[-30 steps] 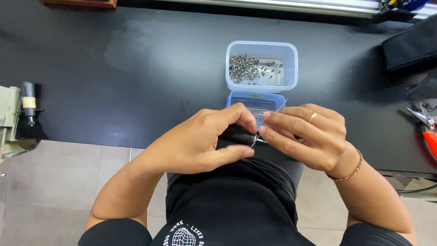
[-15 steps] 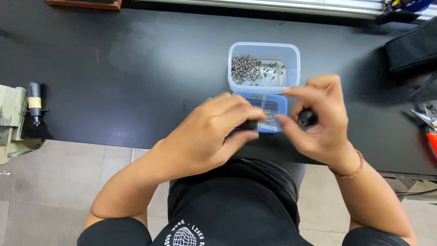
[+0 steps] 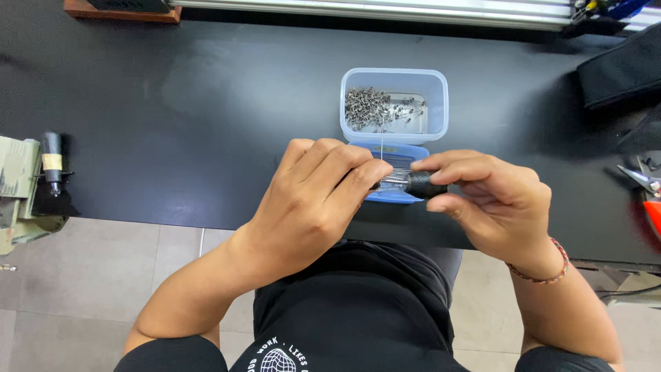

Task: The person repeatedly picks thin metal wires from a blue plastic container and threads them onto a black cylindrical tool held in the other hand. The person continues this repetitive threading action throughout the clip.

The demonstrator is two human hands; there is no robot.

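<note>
Two hands meet at the near edge of a black surface. The left hand, fingers curled tight, pinches the clear end of one small cylindrical part w/ a black cap; the right hand, also closed, grips the black end btwn thumb and fingers. The part lies level, held just above a blue lid, and one thin wire sticks straight up from it. A braided bracelet circles the right wrist.

Just beyond, touching the lid, sits one clear plastic tub holding a heap of small grey metal pieces, too many and too small to count, piled mostly at its left side.

Far left, off the surface's edge: a beige machine w/ a black handle. Far right: red-handled cutters, partly cropped; a black pouch behind.
</note>
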